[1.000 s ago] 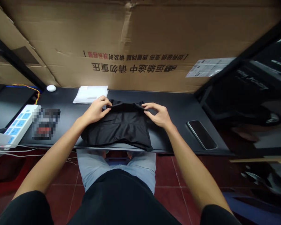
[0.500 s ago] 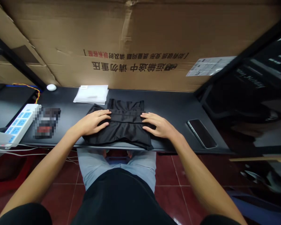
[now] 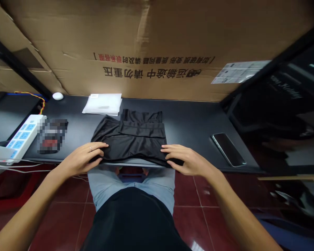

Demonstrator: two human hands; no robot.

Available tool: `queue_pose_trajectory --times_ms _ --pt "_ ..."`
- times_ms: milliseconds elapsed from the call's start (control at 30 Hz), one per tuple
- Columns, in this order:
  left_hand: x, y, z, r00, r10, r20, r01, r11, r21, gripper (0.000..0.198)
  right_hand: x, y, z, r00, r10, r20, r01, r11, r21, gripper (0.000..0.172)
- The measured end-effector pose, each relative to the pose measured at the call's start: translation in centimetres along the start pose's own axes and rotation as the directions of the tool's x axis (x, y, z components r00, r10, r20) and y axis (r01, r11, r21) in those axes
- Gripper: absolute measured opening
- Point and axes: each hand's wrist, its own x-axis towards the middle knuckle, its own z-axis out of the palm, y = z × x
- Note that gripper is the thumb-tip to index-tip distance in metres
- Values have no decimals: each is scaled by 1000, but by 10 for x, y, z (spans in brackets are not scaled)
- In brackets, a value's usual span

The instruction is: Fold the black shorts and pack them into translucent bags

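Black garment (image 3: 138, 148) lies folded on the tabletop (image 3: 191, 122), right in front of you, near edge along the tabletop's near edge; type unclear, shirt or trousers can't tell. A folded-over band (image 3: 146, 130) crosses it left to right, with a narrower flap (image 3: 142, 116) poking out on the far side.

Your left hand (image 3: 81, 158) is at the near left corner, fingers spread and loosely bent over the cloth, thumb apart on the near side. Your right hand (image 3: 187, 160) mirrors that at the near right corner. Both touch the fabric; whether either really pinches it, can't tell.

Step in hand looks like getting hold of the near edge. To do it well: get thumbs under, fingers on top, same depth both sides. The hem bows away from you in the middle, so a light outward pull should take out that slack. The left side flares wider than the band, so line up both corners before any lift. Thin, slippery-looking cloth probably shifts easily; go slow, stay low, don't drag the band out of line. Smartphone (image 3: 229, 150) sits well apart on the right, so elbow room is fine.
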Motion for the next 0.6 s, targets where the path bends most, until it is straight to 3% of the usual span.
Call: queue_pose_trajectory --times_ms 200,367,600 --pt "22 -5 -15 967 -239 -91 222 961 -165 17 16 -1 -19 974 210 -82 -204 976 80 20" --pt "60 -4 -28 915 -331 -230 318 944 -94 21 45 17 -30 919 328 -218 -320 945 72 33" --pt "86 -12 -32 877 -423 -229 434 901 -1 23 72 49 -25 863 452 -225 -408 887 217 36"
